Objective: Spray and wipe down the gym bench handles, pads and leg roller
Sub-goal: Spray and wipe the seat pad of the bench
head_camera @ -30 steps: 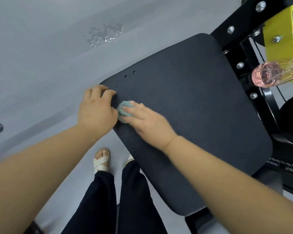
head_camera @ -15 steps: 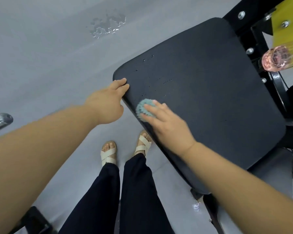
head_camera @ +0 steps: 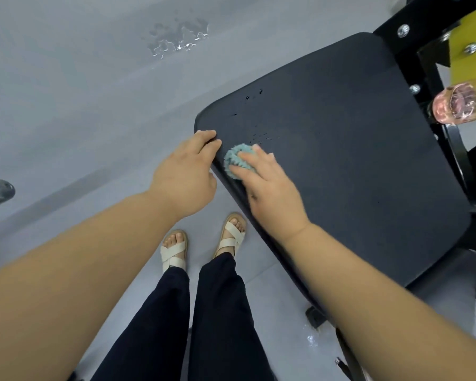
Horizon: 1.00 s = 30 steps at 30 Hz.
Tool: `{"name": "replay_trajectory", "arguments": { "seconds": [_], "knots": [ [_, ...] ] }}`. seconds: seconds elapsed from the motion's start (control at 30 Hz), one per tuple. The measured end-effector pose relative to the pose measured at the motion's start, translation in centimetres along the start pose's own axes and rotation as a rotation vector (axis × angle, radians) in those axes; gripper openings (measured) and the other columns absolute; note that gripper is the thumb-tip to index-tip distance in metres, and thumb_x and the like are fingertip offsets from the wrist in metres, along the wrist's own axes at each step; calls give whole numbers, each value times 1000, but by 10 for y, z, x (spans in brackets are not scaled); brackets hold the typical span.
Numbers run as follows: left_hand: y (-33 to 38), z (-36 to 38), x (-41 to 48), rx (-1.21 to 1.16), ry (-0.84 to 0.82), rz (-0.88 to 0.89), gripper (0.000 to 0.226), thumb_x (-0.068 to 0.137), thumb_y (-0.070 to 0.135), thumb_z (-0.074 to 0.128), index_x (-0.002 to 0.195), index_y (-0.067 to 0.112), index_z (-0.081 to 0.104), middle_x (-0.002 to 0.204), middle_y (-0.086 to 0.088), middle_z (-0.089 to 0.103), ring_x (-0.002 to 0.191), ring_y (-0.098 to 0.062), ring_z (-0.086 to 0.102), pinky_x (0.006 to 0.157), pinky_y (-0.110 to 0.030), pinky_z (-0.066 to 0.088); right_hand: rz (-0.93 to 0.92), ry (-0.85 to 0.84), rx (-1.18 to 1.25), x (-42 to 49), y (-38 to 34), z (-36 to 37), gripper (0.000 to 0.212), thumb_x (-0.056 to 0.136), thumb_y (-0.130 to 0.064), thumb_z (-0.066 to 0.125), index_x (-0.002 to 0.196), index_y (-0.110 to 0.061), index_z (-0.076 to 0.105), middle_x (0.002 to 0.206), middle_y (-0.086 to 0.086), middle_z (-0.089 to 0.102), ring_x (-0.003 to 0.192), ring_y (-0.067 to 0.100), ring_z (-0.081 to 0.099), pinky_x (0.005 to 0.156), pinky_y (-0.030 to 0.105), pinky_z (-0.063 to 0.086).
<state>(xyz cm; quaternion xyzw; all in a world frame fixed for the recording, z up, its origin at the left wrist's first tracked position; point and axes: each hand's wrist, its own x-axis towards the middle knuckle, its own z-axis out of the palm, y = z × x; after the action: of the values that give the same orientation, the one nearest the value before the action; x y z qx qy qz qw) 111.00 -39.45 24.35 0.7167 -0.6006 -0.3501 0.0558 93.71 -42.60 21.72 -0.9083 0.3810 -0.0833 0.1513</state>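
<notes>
Grey floor (head_camera: 80, 105); left hand (head_camera: 186, 174) grips one pad (head_camera: 355, 160), right hand (head_camera: 270, 188) presses one cloth (head_camera: 234, 160).

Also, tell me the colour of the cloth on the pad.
Pale teal-blue, fluffy cloth under the right hand on the pad; head view shows it.

**Colour rundown: mostly black and grey**

Bench pad (head_camera: 341, 160) is plain charcoal-black. The cloth (head_camera: 235, 160) is fuzzy teal. Floor (head_camera: 66, 92) is flat grey, with a shiny wet patch (head_camera: 176, 39) at upper middle. Upper right, the frame (head_camera: 388, 26) is black with silver bolts (head_camera: 403, 30), next to a yellow plate (head_camera: 473, 59). Bottle (head_camera: 456, 105) is see-through pink. Sandals (head_camera: 173, 254) cream, trousers (head_camera: 223, 312) dark navy.
</notes>
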Motion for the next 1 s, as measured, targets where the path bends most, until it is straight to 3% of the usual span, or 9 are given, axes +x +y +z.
{"name": "replay_trajectory", "arguments": {
  "seconds": [0.07, 0.23, 0.3, 0.43, 0.53, 0.6, 0.77, 0.9, 1.0],
  "knots": [
    [1, 0, 2, -7, 16, -15, 55, 91, 14, 45, 144, 15, 31, 153, 3, 19, 139, -20, 21, 108, -32, 27, -5, 13, -83, 11, 40, -14, 33, 80, 8, 48, 105, -3, 68, 118, 20, 62, 115, 48, 52, 101, 58, 28],
    [0, -1, 0, -73, 29, -81, 52, 91, 17, 48, 141, 21, 36, 152, 0, 18, 134, -21, 28, 99, -34, 33, 644, 162, -10, 80, 80, -27, 35, 93, -5, 43, 124, -12, 58, 139, 7, 44, 132, 27, 39, 113, 43, 25],
    [0, -1, 0, -213, 46, -119, 51, 91, 13, 47, 140, 19, 36, 151, 4, 20, 127, -17, 38, 94, -28, 36, 695, 215, -25, 101, 57, -11, 34, 93, -6, 43, 123, -12, 58, 140, 5, 43, 137, 27, 31, 115, 40, 18],
    [5, -10, 6, -854, 121, -385, 42, 89, 5, 44, 128, 21, 43, 131, 6, 42, 115, -8, 51, 95, -27, 44, 176, 53, 74, 94, -18, 29, 31, 82, -3, 46, 103, -7, 68, 119, 16, 60, 122, 41, 47, 105, 50, 33],
    [8, -21, 9, -1313, 152, -596, 26, 92, 7, 43, 116, 18, 45, 115, 4, 54, 96, 1, 53, 99, -31, 46, -128, -116, 69, 89, -12, 28, 38, 76, 5, 59, 111, -7, 66, 122, 16, 61, 119, 42, 52, 102, 49, 37],
    [11, -23, 8, -1360, 119, -606, 31, 93, 6, 41, 121, 17, 44, 112, 8, 54, 95, 3, 52, 102, -33, 44, -145, -135, -25, 102, 29, 15, 40, 80, 0, 50, 114, -15, 66, 125, 12, 59, 118, 36, 52, 103, 43, 37],
    [18, -22, 10, -1279, 70, -598, 33, 91, 6, 39, 116, 26, 47, 97, 20, 53, 90, 6, 50, 104, -33, 42, 429, 36, -85, 123, 80, -15, 39, 90, -6, 41, 126, -13, 57, 137, 11, 49, 134, 31, 36, 111, 37, 26],
    [21, -18, 8, -1307, 103, -624, 44, 93, 7, 38, 134, 23, 40, 99, 23, 49, 87, 10, 51, 100, -31, 45, 70, 30, 50, 74, 4, 14, 42, 80, -8, 41, 114, -9, 66, 126, 13, 59, 120, 34, 53, 105, 49, 39],
    [20, -14, 5, -1309, 112, -609, 35, 93, 7, 38, 119, 29, 43, 93, 24, 51, 77, 17, 55, 93, -24, 48, -222, -163, 81, 32, -9, 8, 41, 84, -4, 41, 117, -9, 65, 129, 14, 58, 119, 40, 52, 101, 49, 38]
  ]
}}
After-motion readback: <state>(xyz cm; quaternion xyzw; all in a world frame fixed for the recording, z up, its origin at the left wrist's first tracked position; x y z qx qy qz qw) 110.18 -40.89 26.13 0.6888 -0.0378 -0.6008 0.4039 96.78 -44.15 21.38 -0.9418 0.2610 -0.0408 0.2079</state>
